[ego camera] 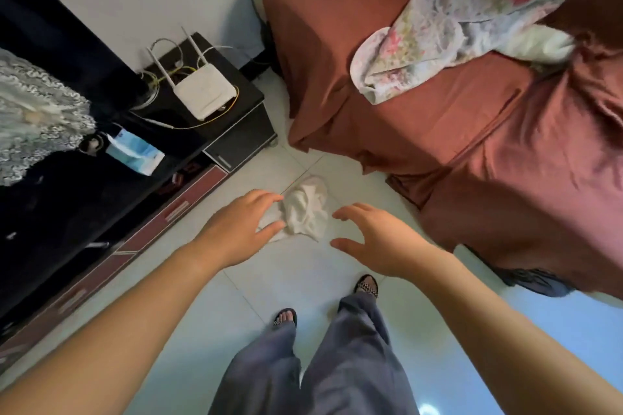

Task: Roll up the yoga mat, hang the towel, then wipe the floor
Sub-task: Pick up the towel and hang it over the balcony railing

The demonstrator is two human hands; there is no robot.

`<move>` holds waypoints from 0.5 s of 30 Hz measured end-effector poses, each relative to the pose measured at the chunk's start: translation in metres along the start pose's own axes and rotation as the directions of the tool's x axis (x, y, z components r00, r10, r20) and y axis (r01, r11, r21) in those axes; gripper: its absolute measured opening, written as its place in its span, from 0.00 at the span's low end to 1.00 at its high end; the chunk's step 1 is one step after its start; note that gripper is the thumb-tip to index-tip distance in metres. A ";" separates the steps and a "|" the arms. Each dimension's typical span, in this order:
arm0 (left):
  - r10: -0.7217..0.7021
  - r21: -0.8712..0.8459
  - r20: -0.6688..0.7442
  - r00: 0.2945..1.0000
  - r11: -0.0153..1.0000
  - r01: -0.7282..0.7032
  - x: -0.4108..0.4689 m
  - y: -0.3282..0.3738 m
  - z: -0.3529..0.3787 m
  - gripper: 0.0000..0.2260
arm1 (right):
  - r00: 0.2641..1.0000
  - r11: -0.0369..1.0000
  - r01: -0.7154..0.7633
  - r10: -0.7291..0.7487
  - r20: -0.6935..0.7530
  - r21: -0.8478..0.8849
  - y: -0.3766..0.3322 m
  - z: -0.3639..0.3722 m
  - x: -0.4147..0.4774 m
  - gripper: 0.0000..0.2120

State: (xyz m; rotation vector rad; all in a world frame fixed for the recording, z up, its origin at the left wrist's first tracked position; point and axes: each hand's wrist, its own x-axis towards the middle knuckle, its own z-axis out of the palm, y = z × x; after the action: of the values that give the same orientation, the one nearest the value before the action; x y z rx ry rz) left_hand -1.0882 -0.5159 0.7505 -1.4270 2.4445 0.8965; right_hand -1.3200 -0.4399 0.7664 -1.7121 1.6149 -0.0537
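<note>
Hands, your left hand and right hand, hang open over the crumpled white cloth mid-floor (no mat visible), so you've got wiping left.

Bare forearms, no sleeves; loose grey-blue trousers; black checkered open-toe sandals.

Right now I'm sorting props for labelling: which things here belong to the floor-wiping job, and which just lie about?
Job: white cloth crumpled on the tiled floor; left hand and right hand, open beside it.

Lying about: router, floral cloth on the bed, blue packet.
</note>
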 end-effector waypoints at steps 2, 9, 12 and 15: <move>-0.045 -0.014 0.011 0.999 0.999 0.045 0.022 -0.006 0.017 0.21 | 0.997 0.999 0.042 -0.040 0.063 -0.028 0.024 0.000 0.032 0.23; -0.197 -0.196 -0.065 0.978 0.964 0.181 0.120 -0.048 0.105 0.20 | 0.980 0.991 0.110 -0.094 0.176 -0.081 0.107 0.050 0.155 0.25; -0.266 -0.267 -0.080 0.961 0.934 0.237 0.171 -0.083 0.165 0.19 | 0.983 0.994 0.096 -0.086 0.162 -0.057 0.148 0.092 0.214 0.25; -0.403 -0.351 -0.088 0.911 0.868 0.351 0.220 -0.127 0.225 0.18 | 0.993 0.997 0.073 -0.071 0.099 -0.017 0.189 0.138 0.272 0.25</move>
State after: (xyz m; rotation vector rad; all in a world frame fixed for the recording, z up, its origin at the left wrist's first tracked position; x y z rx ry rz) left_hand -1.1304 -0.5933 0.4227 -2.0772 2.0559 1.1683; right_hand -1.3537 -0.5899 0.4427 -1.7609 1.4870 0.0122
